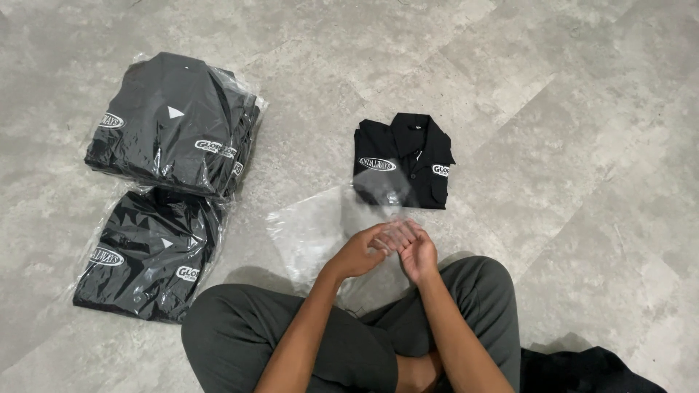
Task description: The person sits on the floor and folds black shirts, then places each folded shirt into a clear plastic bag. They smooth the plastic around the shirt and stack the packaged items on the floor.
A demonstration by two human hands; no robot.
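Between both hands (pixel 397 244) a clear plastic bag (pixel 320 225) is pinched — crumpled, see-through, spread leftward on the floor (pixel 568 109).

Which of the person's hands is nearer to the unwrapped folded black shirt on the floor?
Right, slightly. The right hand is just below the shirt; the left hand is lower-left of it. Both hold a clear plastic bag.

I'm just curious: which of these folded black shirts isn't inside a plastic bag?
The folded black shirt lying alone on the floor just beyond the hands is bare. The two stacks of bagged shirts on the left show shiny plastic wrapping.
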